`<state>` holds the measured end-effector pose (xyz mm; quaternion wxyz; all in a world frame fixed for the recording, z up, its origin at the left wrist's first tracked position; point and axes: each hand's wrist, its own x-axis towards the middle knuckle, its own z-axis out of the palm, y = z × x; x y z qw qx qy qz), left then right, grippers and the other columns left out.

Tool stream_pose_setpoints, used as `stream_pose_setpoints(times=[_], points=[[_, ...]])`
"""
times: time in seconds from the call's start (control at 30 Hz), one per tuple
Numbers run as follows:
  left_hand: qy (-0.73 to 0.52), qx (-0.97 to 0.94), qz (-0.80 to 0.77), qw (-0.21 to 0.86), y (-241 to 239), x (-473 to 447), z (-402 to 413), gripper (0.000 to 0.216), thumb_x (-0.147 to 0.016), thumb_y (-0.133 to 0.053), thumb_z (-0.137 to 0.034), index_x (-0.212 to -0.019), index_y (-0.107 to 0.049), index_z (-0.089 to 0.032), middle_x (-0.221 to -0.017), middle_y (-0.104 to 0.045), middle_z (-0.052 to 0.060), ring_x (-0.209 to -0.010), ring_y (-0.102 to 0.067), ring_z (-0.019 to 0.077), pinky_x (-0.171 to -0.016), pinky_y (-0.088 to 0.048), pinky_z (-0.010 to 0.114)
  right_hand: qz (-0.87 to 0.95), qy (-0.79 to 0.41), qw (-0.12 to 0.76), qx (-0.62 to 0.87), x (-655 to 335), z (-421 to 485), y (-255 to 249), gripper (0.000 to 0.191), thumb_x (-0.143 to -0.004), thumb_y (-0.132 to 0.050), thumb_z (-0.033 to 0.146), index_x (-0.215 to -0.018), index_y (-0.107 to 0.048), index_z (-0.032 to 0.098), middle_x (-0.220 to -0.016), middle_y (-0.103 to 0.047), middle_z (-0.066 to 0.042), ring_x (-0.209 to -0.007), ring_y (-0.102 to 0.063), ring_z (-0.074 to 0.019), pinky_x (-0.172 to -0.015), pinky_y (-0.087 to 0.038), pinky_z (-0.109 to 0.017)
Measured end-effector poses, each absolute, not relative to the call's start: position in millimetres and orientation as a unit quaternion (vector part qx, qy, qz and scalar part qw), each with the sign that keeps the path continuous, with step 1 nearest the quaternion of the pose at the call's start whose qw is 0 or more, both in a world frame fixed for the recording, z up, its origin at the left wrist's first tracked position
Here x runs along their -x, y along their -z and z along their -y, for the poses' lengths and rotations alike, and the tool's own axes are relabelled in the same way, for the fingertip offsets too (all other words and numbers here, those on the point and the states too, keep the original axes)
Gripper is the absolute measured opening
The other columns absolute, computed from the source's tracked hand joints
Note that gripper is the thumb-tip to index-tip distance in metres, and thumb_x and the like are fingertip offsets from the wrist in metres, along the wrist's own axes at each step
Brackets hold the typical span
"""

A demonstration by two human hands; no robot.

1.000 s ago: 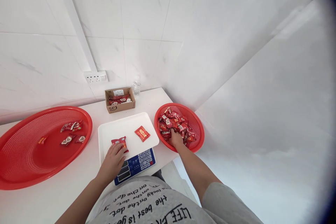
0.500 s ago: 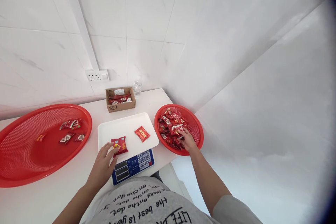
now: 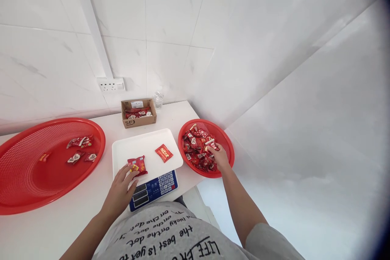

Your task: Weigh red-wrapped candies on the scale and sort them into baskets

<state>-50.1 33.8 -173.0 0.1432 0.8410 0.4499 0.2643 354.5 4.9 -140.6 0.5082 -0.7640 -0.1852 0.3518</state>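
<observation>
The white counter (image 3: 36,231) has a big red basket (image 3: 39,178) by its left end, with a few packets in it. A scale (image 3: 154,189) sits at the near edge, and a smaller red basket (image 3: 228,146) full of packets is by the right edge. A little box (image 3: 143,121) is near the far edge.

A second ago, the right hand (image 3: 214,149) was deep in the heap. Now it is up at the heap's near right side, so it seems to have picked one out. Its thumb and fingers are pinched on a striped packet (image 3: 213,145).

The left hand (image 3: 120,191) has slid back a bit, so more of the red and yellow packet (image 3: 141,164) shows on the scale's tray (image 3: 144,141). Its fingers are apart and bent at that packet's left side; I can't tell if they touch. A small red packet (image 3: 164,153) lies toward the tray's right edge.
</observation>
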Motion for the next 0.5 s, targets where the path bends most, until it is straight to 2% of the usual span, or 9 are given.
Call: stream_pose_setpoints(times=[0.27, 0.4, 0.5], points=[[-0.28, -0.842, -0.439, 0.138, 170, 42, -29, 0.023, -0.087, -0.044, -0.026, -0.103, -0.059, -0.022, -0.12, -0.054, 0.009, -0.121, -0.043, 0.0257, -0.096, -0.044, 0.046, 0.235, -0.398, 0.509, 0.727, -305, -22, 114, 0.065, -0.064, -0.07, 0.036, -0.124, -0.047, 0.024, -0.109, -0.062, -0.003, -0.075, -0.063, -0.0142, -0.054, -0.054, -0.023], [-0.257, -0.845, -0.446, 0.145, 170, 40, -25, 0.023, -0.086, -0.045, -0.024, -0.104, -0.058, -0.023, -0.122, -0.052, 0.008, -0.123, -0.04, 0.0257, -0.098, -0.043, 0.046, 0.304, -0.487, 0.463, 0.676, -253, -39, 105, 0.057, -0.066, -0.069, 0.032, -0.119, -0.05, 0.022, -0.093, -0.065, -0.003, -0.067, -0.063, -0.013, -0.048, -0.052, -0.021], [-0.237, -0.847, -0.451, 0.149, 170, 41, -22, 0.024, -0.086, -0.045, -0.024, -0.106, -0.058, -0.022, -0.124, -0.051, 0.009, -0.125, -0.039, 0.0265, -0.099, -0.041, 0.047, 0.368, -0.539, 0.403, 0.641, -217, -50, 107, 0.047, -0.067, -0.067, 0.03, -0.111, -0.053, 0.019, -0.088, -0.065, -0.003, -0.063, -0.061, -0.0121, -0.046, -0.051, -0.021]])
